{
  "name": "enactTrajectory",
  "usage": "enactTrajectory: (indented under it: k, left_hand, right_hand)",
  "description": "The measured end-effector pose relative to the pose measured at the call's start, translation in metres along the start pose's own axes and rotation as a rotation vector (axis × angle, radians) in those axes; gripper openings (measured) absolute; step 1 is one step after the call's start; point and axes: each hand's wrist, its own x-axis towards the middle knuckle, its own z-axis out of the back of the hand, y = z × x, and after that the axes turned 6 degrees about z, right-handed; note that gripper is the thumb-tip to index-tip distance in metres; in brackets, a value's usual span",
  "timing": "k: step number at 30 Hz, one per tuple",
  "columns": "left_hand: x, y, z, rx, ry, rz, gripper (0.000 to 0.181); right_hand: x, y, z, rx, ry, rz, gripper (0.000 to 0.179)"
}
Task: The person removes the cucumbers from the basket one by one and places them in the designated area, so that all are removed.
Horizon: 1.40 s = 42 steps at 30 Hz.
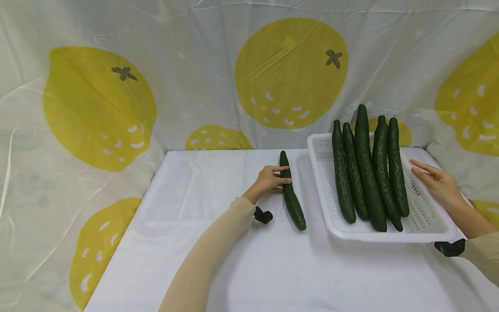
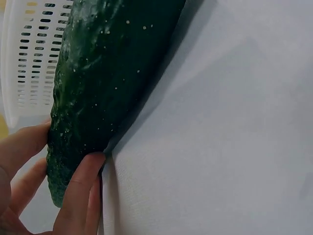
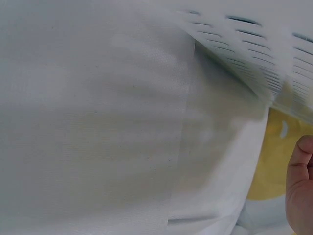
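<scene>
A long dark green cucumber (image 1: pixel 293 203) lies on the white table left of the basket, its far end tipped slightly left. My left hand (image 1: pixel 269 178) grips it near that far end, thumb and fingers on opposite sides. In the left wrist view the fingers (image 2: pixel 80 188) press against the bumpy skin of the cucumber (image 2: pixel 107 73). Several more cucumbers (image 1: pixel 364 173) lean side by side in a white plastic basket (image 1: pixel 390 237), tops above its back rim. By the basket's right side is my right hand (image 1: pixel 438 184), fingers extended, holding nothing.
Behind the table (image 1: pixel 175 260) hangs a pale curtain (image 1: pixel 195 65) with large yellow lemon prints, which also covers the left side. The right wrist view shows the slotted basket wall (image 3: pixel 244 36) above the white tabletop (image 3: pixel 98 122).
</scene>
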Motion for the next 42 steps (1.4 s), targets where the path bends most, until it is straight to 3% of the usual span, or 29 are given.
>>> enactTrajectory:
  k: [8, 17, 24, 28, 34, 42]
  left_hand:
    - [0.001, -0.004, -0.006, 0.174, -0.062, -0.032, 0.054]
    - [0.002, -0.006, -0.006, 0.289, -0.030, -0.065, 0.055]
    - [0.001, -0.012, -0.002, 0.321, -0.015, -0.081, 0.055]
    - [-0.002, -0.020, 0.003, 0.289, -0.020, -0.095, 0.055]
    - [-0.010, -0.044, 0.008, 0.160, -0.040, -0.152, 0.051]
    - [-0.024, -0.080, 0.005, 0.001, 0.020, -0.187, 0.050]
  right_hand:
    - [0.001, 0.003, 0.000, -0.018, 0.003, -0.008, 0.041]
    - [0.004, 0.003, 0.002, 0.015, 0.013, -0.010, 0.038]
    - [0.004, 0.002, 0.002, 0.013, 0.000, 0.003, 0.038]
    - [0.003, 0.001, 0.002, 0.010, 0.004, 0.001, 0.039]
    - [0.002, -0.001, 0.001, 0.003, -0.004, 0.007, 0.039]
    - [0.002, -0.003, 0.002, 0.012, -0.005, 0.005, 0.038]
